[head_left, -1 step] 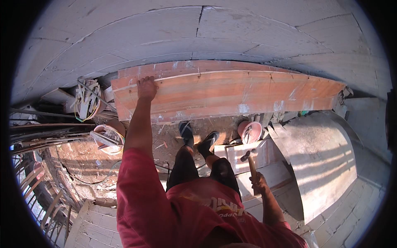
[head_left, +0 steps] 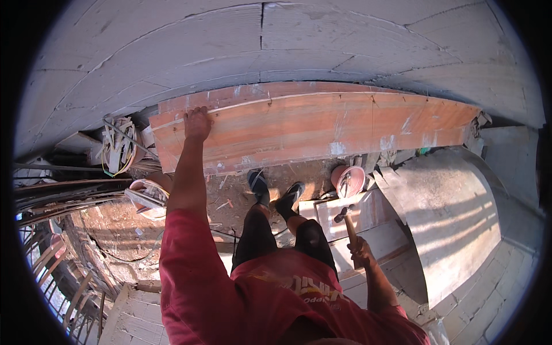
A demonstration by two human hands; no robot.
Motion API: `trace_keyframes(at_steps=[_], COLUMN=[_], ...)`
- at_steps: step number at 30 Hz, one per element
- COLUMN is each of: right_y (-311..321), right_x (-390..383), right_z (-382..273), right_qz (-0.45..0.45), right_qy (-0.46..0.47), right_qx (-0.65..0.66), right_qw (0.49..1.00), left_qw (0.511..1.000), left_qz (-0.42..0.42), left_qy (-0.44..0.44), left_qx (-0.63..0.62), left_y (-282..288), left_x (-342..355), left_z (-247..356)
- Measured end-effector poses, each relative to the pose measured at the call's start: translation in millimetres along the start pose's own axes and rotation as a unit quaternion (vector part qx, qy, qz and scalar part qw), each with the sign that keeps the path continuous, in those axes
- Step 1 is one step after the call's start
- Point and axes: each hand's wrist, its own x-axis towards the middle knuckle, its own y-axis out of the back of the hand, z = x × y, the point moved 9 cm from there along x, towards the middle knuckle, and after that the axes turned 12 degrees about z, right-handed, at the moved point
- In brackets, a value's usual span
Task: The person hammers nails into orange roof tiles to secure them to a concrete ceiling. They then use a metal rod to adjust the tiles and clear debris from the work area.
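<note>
A long reddish plywood panel with pale smears stands lengthwise in front of me, with nails along its upper edge. Over that edge, near the left end, my left hand is curled with my arm stretched out. Behind it another sheet of the same colour shows as a strip against the wall. Low on my right side, my right hand is closed round the wooden handle of a hammer. The hammer's dark head points up and away from me, apart from the panel.
A grey block wall rises behind the panel. Buckets of wood scraps and debris stand at the left, beside stacked boards. A pink bucket is near my right foot. A large curved sheet leans at the right.
The view has turned slightly, so the wall joints and the panel's left end sit a little further left. Both hands keep their holds.
</note>
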Motion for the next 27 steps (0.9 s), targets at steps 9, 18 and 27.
trace_keyframes(at_steps=[9, 18, 27], right_y=[-40, -41, -1], right_x=[130, 216, 329], right_z=[49, 133, 186], right_qz=[0.029, 0.293, 0.113], right_qy=[-0.048, 0.057, -0.109], right_qx=[-0.058, -0.234, -0.272], right_qw=[0.997, 0.925, 0.949], left_qw=[0.999, 0.982, 0.998], left_qz=[-0.014, -0.099, 0.057], left_qy=[-0.048, -0.004, 0.007], left_qx=[0.004, -0.158, -0.039], left_y=[-74, -159, -141], left_x=[43, 67, 41], left_z=[-31, -25, 12])
